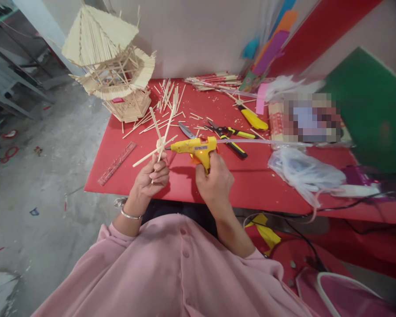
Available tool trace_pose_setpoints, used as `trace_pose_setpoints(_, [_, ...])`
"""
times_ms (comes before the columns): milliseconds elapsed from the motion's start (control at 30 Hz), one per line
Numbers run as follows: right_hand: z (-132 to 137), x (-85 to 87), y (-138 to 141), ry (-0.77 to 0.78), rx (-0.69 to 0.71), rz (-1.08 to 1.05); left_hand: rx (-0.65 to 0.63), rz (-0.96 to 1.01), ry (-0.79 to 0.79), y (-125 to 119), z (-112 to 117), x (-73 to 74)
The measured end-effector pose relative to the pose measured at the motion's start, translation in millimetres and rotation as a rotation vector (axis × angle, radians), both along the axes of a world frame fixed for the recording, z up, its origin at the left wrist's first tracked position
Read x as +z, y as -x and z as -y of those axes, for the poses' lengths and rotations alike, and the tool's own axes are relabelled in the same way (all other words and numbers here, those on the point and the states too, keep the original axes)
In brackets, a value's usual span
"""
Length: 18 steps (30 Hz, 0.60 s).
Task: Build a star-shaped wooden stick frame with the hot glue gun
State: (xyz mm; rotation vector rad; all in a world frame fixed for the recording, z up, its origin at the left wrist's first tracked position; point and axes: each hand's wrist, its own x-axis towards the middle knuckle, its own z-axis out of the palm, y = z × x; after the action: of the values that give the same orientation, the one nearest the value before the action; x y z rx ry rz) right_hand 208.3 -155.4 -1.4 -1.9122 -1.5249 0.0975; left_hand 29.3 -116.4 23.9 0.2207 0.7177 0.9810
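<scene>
My left hand point(152, 176) is closed around a small bundle of crossed wooden sticks point(160, 134) that fan upward above the red table point(251, 180). My right hand point(214, 178) grips the handle of a yellow hot glue gun point(194, 147). The gun's nozzle points left and touches the spot where the sticks cross. A clear glue stick point(251, 141) trails out of the gun's back toward the right. A silver bangle sits on my left wrist.
A tall stick-built model house point(110, 61) stands at the table's back left corner. Loose sticks point(168, 108), scissors point(186, 130), yellow-handled pliers point(232, 136), a yellow cutter point(254, 119), a red ruler point(117, 163) and a plastic bag point(303, 171) lie on the table.
</scene>
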Motion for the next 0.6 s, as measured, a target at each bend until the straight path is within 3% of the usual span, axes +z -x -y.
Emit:
trace_pose_setpoints(167, [4.2, 3.2, -3.7, 0.009, -0.023, -0.031, 0.025, -0.044, -0.018, -0.6, -2.8, -3.2])
trace_pose_setpoints(367, [10.9, 6.4, -3.4, -0.046, 0.027, -0.098, 0.162, 0.069, 0.114, -8.4, -8.0, -3.1])
trace_pose_setpoints(533, [23.5, 16.8, -7.5, 0.032, 0.117, -0.224, 0.223, 0.096, 0.128, -5.5, -12.7, -15.1])
trace_pose_setpoints(600, [34.1, 23.1, -16.3, 0.027, 0.085, -0.19, 0.239, 0.04, 0.102, -2.0, -13.0, -21.7])
